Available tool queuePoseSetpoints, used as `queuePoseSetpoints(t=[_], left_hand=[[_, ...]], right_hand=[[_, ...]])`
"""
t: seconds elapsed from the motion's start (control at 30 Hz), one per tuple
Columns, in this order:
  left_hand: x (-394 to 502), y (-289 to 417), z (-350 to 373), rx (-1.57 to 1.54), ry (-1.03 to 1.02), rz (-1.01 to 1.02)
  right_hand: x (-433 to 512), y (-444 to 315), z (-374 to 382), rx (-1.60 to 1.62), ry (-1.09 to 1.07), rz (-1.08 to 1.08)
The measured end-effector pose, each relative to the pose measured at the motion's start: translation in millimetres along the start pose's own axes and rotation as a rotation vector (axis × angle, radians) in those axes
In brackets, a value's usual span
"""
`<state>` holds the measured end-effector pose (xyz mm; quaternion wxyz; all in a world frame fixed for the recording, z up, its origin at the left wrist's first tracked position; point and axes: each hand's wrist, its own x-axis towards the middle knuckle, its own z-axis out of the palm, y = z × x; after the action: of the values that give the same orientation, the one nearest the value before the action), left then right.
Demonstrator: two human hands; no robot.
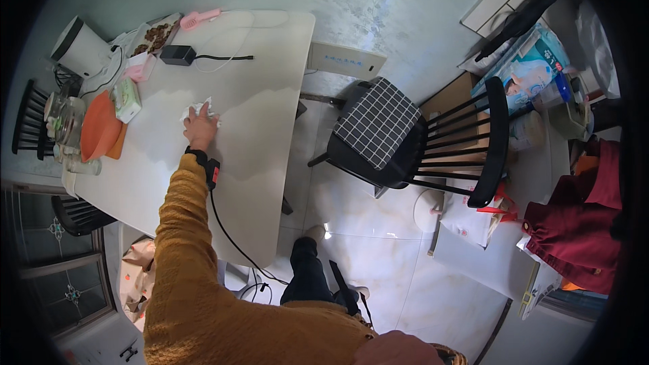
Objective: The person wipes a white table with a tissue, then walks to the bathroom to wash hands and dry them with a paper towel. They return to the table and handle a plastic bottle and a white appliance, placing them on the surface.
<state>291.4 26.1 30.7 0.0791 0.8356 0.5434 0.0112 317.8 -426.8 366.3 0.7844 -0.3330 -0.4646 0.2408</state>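
Observation:
My left hand [201,128] presses a crumpled white tissue [190,111] flat on the white tabletop [243,162], fingers spread over it. A black band with a small box and a cable [223,218] is on that wrist, below a mustard sleeve. My right hand is out of view; a blurred pinkish shape at the bottom edge cannot be made out. Left of my hand stand a green tissue pack [128,100] and an orange bowl [100,126]. Beyond it lie a black power adapter [177,55] with its cord and a pink handheld fan or brush [199,19].
Glass jars [68,119], a pink tissue box [139,66], a tray of brown pieces [154,38] and a white cylindrical appliance [81,45] crowd the table's far left. A black chair [489,142] with a checked cushion [377,122] stands right. Bags and a diaper pack [527,71] are stacked beyond it.

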Motion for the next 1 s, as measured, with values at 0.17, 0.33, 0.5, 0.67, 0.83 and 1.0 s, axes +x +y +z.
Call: queuePoseSetpoints(t=[0.17,0.33,0.5,0.67,0.83,1.0], left_hand=[[20.9,17.8,21.1,-0.337,0.076,0.39],[24.4,140.7,54.3,-0.528,0.113,0.796],[4.9,205.9,56.9,-0.482,0.1,0.806],[-15.8,194.2,61.9,-0.539,0.151,0.851],[-36.8,191.5,56.4,-0.582,0.066,0.659],[-135.0,210.1,50.1,-0.997,-0.536,0.366]], right_hand=[[2.6,1.6,-6.5,0.004,0.014,-0.022],[-1.9,0.7,-15.0,-0.047,0.054,-0.019],[-3.0,-6.3,-28.7,-0.103,0.08,-0.049],[-17.9,-26.8,-48.7,-0.194,0.095,-0.188],[-57.6,-75.0,-62.2,-0.396,0.184,-0.358],[-125.3,-133.7,-67.8,-0.665,0.32,-0.644]])
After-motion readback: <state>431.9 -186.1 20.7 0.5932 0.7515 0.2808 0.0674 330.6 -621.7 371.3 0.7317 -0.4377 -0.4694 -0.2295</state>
